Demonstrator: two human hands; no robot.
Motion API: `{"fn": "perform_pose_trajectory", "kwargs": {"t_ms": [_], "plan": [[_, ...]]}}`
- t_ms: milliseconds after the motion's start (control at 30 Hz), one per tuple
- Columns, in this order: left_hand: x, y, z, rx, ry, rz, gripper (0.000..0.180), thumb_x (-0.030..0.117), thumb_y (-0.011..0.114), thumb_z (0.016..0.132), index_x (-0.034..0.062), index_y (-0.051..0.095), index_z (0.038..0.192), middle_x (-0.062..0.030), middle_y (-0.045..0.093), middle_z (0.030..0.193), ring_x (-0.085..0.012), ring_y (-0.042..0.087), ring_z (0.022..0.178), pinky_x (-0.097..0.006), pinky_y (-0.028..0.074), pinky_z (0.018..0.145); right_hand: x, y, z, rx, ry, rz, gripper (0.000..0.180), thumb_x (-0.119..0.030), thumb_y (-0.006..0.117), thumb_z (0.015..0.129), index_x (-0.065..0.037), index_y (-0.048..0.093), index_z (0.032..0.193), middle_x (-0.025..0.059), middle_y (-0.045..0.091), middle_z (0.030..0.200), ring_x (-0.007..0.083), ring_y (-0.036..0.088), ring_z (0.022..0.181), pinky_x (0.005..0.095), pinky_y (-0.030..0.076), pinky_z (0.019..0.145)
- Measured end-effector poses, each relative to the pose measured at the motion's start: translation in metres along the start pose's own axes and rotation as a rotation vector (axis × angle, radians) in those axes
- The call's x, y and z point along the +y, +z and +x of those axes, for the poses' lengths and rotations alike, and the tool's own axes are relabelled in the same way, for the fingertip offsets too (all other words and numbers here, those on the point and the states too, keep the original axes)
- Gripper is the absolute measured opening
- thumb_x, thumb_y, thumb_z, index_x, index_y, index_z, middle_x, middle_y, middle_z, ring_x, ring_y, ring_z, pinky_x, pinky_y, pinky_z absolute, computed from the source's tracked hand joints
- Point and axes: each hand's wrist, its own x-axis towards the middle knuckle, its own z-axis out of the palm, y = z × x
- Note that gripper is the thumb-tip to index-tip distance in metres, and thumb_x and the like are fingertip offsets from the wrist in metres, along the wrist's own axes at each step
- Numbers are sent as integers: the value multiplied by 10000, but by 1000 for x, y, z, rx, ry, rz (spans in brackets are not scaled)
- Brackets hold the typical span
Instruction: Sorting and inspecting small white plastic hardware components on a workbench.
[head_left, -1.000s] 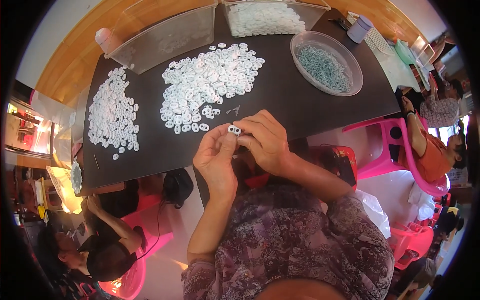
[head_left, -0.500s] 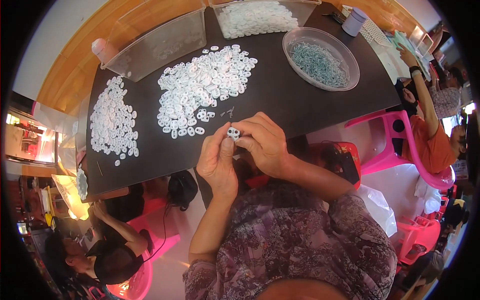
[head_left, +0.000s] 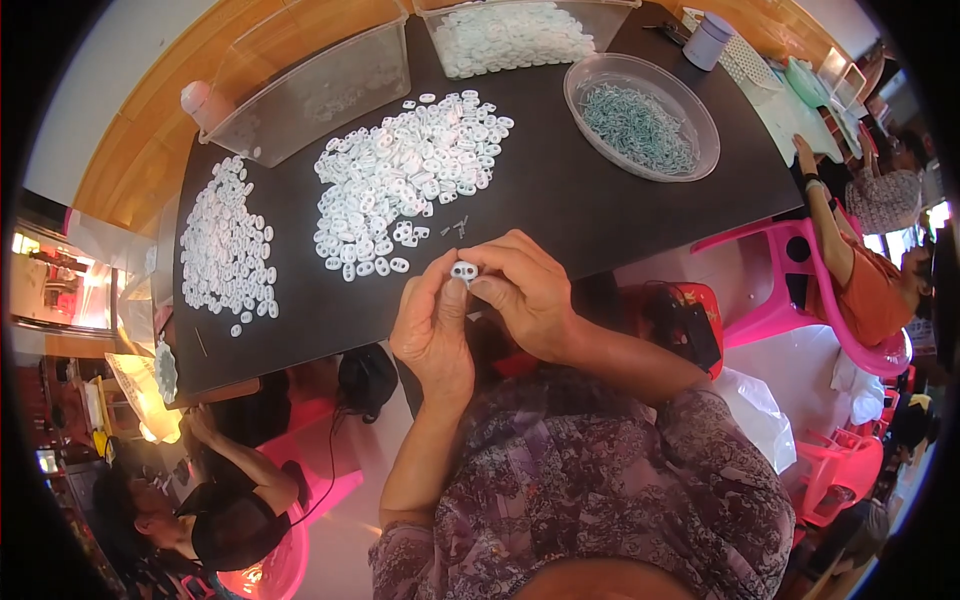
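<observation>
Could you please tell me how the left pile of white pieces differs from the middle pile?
The left pile is narrower; the middle pile is broader. The left pile lies near the left edge of the dark table, the middle pile closer to the dish. Both hold white pieces.

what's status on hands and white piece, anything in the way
Left hand, right hand: both pinching white two-hole oval piece. Piece in plain view. Loose grey pins beyond, not blocking.

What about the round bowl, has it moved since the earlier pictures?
No. Against the dark table, the round bowl keeps its place; only the view shifted.
</observation>
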Motion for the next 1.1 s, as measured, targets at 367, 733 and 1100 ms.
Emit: {"fn": "perform_pose_trajectory", "kwargs": {"t_ms": [367,733,1100], "plan": [[-1,0,-2,-11,56,113,229,87,592,887,-30,624,1081,-5,563,845,-54,493,707,-181,434,621,-5,0,-3,0,36,-4,294,29,643,748,34,590,1037,115,601,880,219,554,728,297,461,606],[-1,-4,-3,-52,86,182,212,76,591,886,-28,630,1067,-1,567,831,-55,508,705,-181,438,622,-5,1,-8,13,134,52,308,40,660,735,15,605,1038,98,604,894,184,559,742,276,463,616],[-1,-6,-7,-78,77,205,178,44,606,870,-27,629,1032,-17,607,910,-57,536,774,-182,455,678,-11,-2,-8,36,521,374,150,24,572,853,22,621,995,35,603,892,64,564,780,187,455,678]]}}
